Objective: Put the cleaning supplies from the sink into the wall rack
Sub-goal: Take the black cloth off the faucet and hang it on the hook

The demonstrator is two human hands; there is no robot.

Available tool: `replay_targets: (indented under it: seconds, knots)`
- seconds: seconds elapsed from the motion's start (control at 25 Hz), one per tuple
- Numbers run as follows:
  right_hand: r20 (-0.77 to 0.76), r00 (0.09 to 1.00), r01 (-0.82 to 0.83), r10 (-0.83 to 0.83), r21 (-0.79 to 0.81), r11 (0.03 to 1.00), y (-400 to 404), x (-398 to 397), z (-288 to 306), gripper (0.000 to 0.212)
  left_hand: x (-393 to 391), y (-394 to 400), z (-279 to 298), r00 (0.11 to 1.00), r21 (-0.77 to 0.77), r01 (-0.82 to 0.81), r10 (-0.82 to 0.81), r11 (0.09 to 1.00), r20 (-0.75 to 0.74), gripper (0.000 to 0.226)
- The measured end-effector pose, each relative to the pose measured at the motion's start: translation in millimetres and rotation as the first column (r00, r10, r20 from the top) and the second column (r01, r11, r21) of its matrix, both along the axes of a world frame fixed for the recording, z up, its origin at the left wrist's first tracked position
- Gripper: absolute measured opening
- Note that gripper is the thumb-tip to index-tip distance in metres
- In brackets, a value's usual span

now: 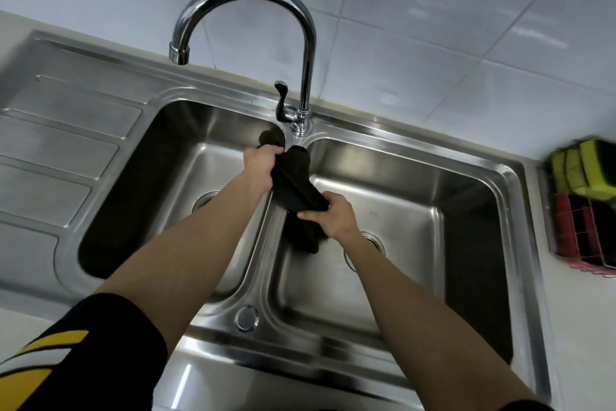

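Observation:
A black cloth (296, 187) is stretched between both my hands above the divider of the double steel sink (416, 157). My left hand (260, 165) grips its upper end near the base of the tap. My right hand (330, 217) grips its lower part, and a loose end hangs down into the right basin. At the far right edge a red wire rack (580, 237) holds yellow-green sponges (583, 170) and something red below them; this part is blurred.
A tall chrome gooseneck tap (306, 44) with a lever rises behind the divider. The ribbed drainboard (60, 144) lies to the left. Both basins look bare apart from their drains (366, 247). White tiles cover the wall behind.

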State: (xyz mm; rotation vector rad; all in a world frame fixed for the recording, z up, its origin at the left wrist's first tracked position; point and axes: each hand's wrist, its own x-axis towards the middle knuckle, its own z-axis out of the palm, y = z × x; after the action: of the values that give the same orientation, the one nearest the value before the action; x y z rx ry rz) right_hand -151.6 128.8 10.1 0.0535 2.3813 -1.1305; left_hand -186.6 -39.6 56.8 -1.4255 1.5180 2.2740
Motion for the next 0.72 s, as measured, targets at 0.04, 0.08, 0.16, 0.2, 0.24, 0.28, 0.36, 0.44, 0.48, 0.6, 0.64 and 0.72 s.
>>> replay_targets:
  seconds: [0.04, 0.08, 0.16, 0.2, 0.24, 0.28, 0.36, 0.44, 0.48, 0.6, 0.64, 0.72]
  knots:
    - [-0.015, 1.0, 0.01, -0.01, -0.017, 1.0, 5, 8, 2, 0.038, 5, 4, 7, 0.999, 0.034, 0.024, -0.023, 0.999, -0.038, 0.029]
    - [-0.016, 1.0, 0.026, -0.027, -0.039, 0.999, 10, 17, 4, 0.041, 9, 11, 13, 0.995, 0.056, 0.066, -0.061, 0.996, -0.08, 0.025]
    - [-0.006, 0.999, 0.052, -0.053, -0.115, 0.992, 22, 33, 11, 0.044, 20, 24, 27, 0.974, 0.062, 0.158, -0.145, 0.985, -0.174, 0.022]
    - [0.007, 0.998, 0.06, -0.06, -0.17, 0.984, 29, 39, 14, 0.041, 24, 31, 34, 0.957, 0.057, 0.203, -0.186, 0.977, -0.222, 0.021]
    - [0.025, 0.997, 0.075, -0.071, -0.235, 0.969, 36, 46, 20, 0.037, 28, 37, 41, 0.936, 0.045, 0.25, -0.23, 0.967, -0.269, 0.021]
    - [0.054, 0.995, 0.092, -0.08, -0.307, 0.947, 44, 51, 27, 0.034, 34, 45, 51, 0.91, 0.023, 0.296, -0.275, 0.955, -0.311, 0.022]
    - [0.117, 0.988, 0.14, -0.1, -0.422, 0.896, 59, 61, 48, 0.033, 42, 57, 69, 0.848, -0.056, 0.383, -0.375, 0.922, -0.374, 0.025]
    - [0.108, 0.981, 0.195, -0.163, -0.454, 0.87, 73, 65, 71, 0.045, 49, 69, 84, 0.778, -0.154, 0.458, -0.479, 0.875, -0.407, 0.03]
    - [0.071, 0.976, 0.213, -0.204, -0.461, 0.861, 79, 64, 82, 0.052, 52, 73, 91, 0.748, -0.197, 0.483, -0.519, 0.853, -0.414, 0.03]
    - [-0.077, 0.963, 0.186, -0.257, -0.499, 0.846, 90, 57, 113, 0.064, 60, 86, 113, 0.688, -0.254, 0.505, -0.563, 0.825, -0.459, 0.028]
    - [-0.124, 0.965, 0.144, -0.232, -0.488, 0.861, 92, 56, 121, 0.062, 61, 89, 119, 0.673, -0.263, 0.501, -0.562, 0.824, -0.48, 0.029]
    - [-0.206, 0.964, 0.053, -0.168, -0.47, 0.881, 96, 56, 133, 0.032, 63, 93, 133, 0.651, -0.258, 0.479, -0.537, 0.839, -0.537, 0.031]
